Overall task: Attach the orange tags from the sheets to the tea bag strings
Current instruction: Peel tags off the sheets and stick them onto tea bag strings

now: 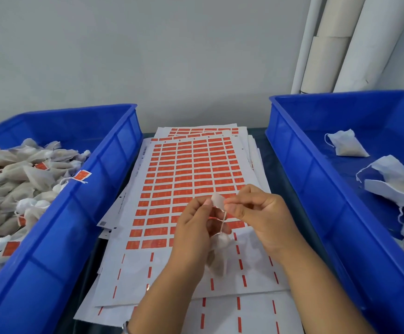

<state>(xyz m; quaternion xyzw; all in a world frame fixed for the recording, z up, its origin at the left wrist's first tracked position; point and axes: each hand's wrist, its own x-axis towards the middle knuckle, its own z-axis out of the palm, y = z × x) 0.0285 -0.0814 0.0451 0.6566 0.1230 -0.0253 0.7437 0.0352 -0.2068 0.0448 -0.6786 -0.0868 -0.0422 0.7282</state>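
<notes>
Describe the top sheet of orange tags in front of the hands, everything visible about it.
The top sheet is white, glossy-looking backing paper lying flat on a stack of similar sheets between the two blue bins. Its far part carries a dense grid of small orange rectangular tags; the near rows are stripped, leaving only thin orange dashes in columns. The left hand and right hand are above its near half, pinching a tag on a tea bag string, hiding part of the grid.

Two blue bins (114, 165), white rolled tubes (336, 44), grey wall (148, 56)
</notes>
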